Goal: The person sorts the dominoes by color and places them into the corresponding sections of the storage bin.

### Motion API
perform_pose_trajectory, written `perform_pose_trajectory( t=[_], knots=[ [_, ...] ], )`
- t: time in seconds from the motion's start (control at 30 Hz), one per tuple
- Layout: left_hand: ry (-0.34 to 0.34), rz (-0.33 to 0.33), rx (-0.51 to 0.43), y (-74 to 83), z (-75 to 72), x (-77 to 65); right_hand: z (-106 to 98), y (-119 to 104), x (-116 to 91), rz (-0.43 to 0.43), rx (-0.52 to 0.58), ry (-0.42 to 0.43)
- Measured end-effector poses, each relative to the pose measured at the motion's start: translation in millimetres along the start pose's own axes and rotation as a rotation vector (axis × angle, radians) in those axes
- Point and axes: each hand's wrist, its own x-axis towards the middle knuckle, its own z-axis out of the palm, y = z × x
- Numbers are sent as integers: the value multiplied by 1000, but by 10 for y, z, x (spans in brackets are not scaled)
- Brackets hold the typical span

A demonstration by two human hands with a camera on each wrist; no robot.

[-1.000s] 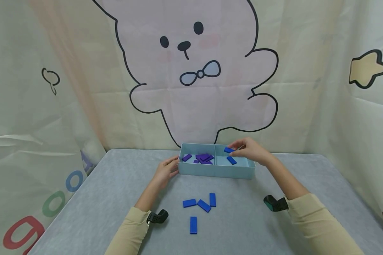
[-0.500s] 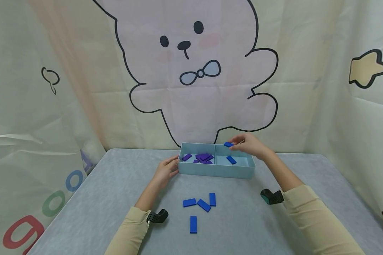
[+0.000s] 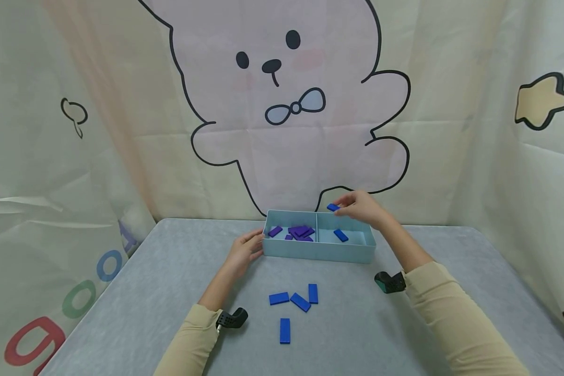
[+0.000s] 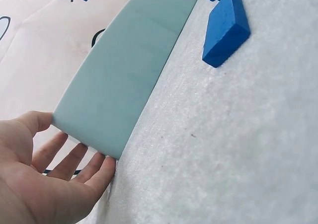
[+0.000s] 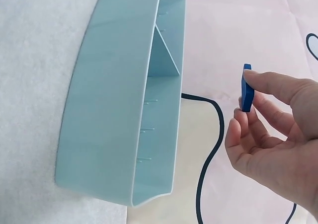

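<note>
While the head view took in both compartments of the pale blue-green plastic box (image 3: 318,253), the left wrist view gave only its smooth outer wall. From the head, flat purple rectangular blocks (image 3: 301,232) lay in the left compartment and one flat blue rectangular block (image 3: 340,235) in the right; at the right wrist camera, the near wall hid both. That camera did show the grasp closely: the right hand (image 3: 364,210) pinched another flat blue block (image 5: 247,87) edge-on between thumb and fingers, the remaining fingers loosely bent.

The right forearm reached in over the box's right end, so the pinched block hung in the air by the back rim, apart from the box. The left hand (image 3: 241,254) had its fingers spread and relaxed, thumb at the upper corner and fingertips touching the left end wall, closed round nothing.

The box stood near the far edge of the grey cloth-covered desk (image 3: 357,318), just before a fabric backdrop (image 3: 286,156) printed with a bear. Between the forearms lay four loose blue blocks (image 3: 301,302), while the desk's surface stretched well out on either side.
</note>
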Motion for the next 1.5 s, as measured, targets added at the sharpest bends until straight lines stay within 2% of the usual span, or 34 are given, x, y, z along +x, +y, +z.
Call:
perform_pose_trajectory(
  t=[0.4,0.9,1.5],
  knots=[
    [-18,7,1,17,-2,-19,94,37,88,39,3,63],
    [-8,-5,8,22,-10,6,167,68,214,52,7,108],
    [-23,16,6,20,-6,-18,193,149,166,76,73,125]
  ],
)
